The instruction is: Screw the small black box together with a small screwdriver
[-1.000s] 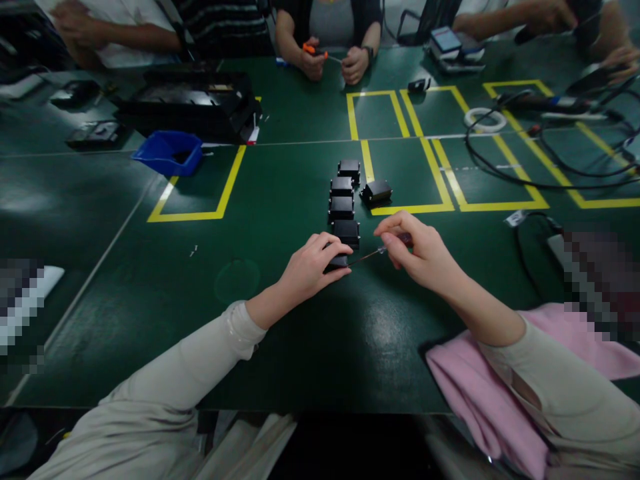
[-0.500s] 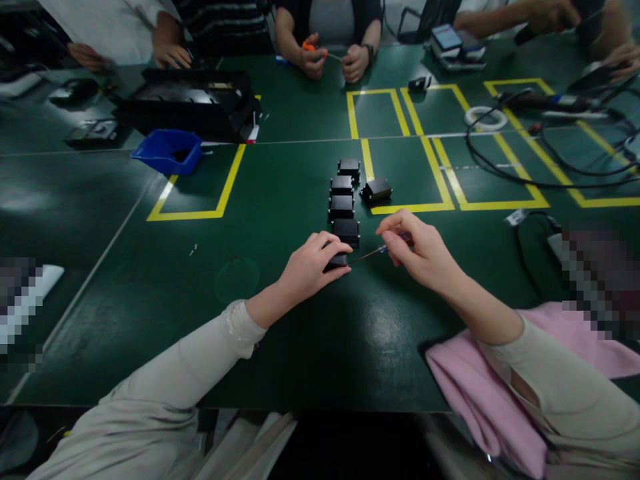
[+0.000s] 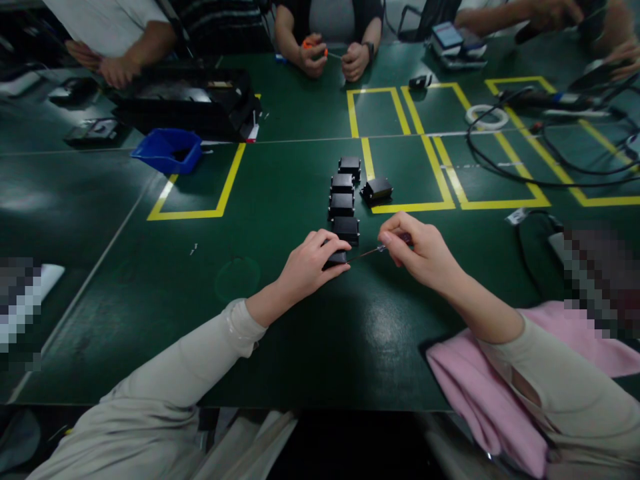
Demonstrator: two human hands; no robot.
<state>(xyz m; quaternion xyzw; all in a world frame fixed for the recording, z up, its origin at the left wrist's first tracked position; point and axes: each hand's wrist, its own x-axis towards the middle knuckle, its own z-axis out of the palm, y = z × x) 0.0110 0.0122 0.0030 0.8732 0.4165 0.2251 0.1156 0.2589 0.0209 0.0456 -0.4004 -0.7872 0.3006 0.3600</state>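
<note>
My left hand (image 3: 316, 259) pinches a small black box (image 3: 338, 257) against the green tabletop, thumb on the near side and fingers over the top. In my right hand (image 3: 413, 245) is a screwdriver (image 3: 369, 253), its thin shaft pointing left. The tip meets the box's right side, close to my left thumb; the exact contact is too small to make out. Just beyond stands a row of several similar black boxes (image 3: 345, 229) with small metal bits at their sides. Another black box (image 3: 377, 189) sits slightly askew to the right of that row.
A blue bin (image 3: 170, 151) and a large black case (image 3: 185, 100) stand at the far left. Cables (image 3: 540, 181) and a white ring (image 3: 486, 117) lie far right. A pink cloth (image 3: 480, 380) is under my right forearm. Across the table, a co-worker's hands (image 3: 334, 60) hold an orange-handled tool.
My hands, the held box and the screwdriver stay almost in place. At the far left, a co-worker's hands have drawn together, leftward from the black case.
</note>
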